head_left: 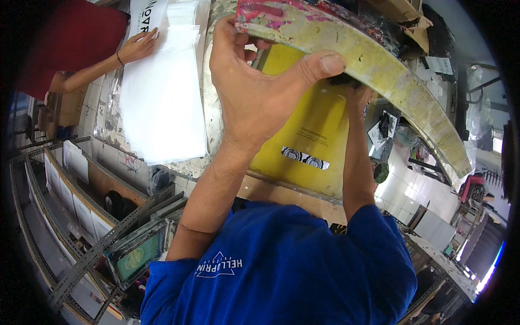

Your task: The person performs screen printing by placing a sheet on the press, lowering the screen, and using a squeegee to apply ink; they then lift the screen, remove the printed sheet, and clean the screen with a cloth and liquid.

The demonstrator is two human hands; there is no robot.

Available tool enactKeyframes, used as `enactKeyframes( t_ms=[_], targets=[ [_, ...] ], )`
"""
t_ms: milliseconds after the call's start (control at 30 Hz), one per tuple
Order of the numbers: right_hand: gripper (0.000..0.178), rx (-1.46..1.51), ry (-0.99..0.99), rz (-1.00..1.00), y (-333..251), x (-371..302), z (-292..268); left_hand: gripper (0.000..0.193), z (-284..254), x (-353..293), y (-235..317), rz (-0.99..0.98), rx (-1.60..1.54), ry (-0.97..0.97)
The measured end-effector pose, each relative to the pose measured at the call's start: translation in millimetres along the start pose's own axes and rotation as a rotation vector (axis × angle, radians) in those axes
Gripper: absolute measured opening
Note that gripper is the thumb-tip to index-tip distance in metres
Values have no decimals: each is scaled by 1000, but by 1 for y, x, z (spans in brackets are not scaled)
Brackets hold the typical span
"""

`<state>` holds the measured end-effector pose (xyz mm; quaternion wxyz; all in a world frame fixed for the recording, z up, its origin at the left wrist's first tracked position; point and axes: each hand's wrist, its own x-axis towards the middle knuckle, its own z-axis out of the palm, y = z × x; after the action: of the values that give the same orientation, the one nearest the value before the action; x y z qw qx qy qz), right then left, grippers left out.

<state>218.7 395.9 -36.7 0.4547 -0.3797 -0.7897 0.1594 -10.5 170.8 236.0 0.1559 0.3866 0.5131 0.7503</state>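
Note:
My left hand [260, 92] grips the near edge of a raised, paint-stained screen printing frame [346, 40]. Its thumb lies along the edge and its fingers curl at the left end. My right hand [359, 97] reaches up under the same frame, and its fingers are mostly hidden there. Something dark shows beside it, too covered to name. Below both hands lies a flat yellow surface [325, 122] with small dark print. A small strip with a black-and-white pattern [305, 157] rests on its near part.
Left of my arm, a stack of white printed sheets [162, 103] covers a worn table. A co-worker's hand [138, 47] touches the sheets. Shelving with metal rails [97, 238] and a green-panelled frame [135, 257] stand at the lower left. Cluttered benches [444, 265] line the right.

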Motion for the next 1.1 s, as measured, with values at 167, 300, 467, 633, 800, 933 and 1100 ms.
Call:
enactKeyframes(
  t_ms=[167, 300, 467, 633, 800, 933, 1100],
  targets=[
    [32, -31, -30, -32, 11, -5, 44, 69, 3, 1, 4, -5, -33, 26],
    [30, 29, -73, -56, 27, 8, 38, 66, -4, 2, 2, -22, 63, 1],
    [31, -13, -78, -65, 11, -3, 53, 74, 17, 11, 55, -272, -183, 6],
    [32, -18, -121, -33, 19, 25, 32, 68, 12, 7, 50, -197, -36, -5],
    [33, 15, -100, -68, -3, -11, 44, 67, 10, 7, 46, -229, -170, 37],
    [33, -5, -124, -26, 8, 11, 20, 65, 10, 5, 44, -203, -93, 47],
    [34, -1, -110, -62, -11, -22, 46, 65, 9, 3, 41, -182, -11, 51]
  ],
)
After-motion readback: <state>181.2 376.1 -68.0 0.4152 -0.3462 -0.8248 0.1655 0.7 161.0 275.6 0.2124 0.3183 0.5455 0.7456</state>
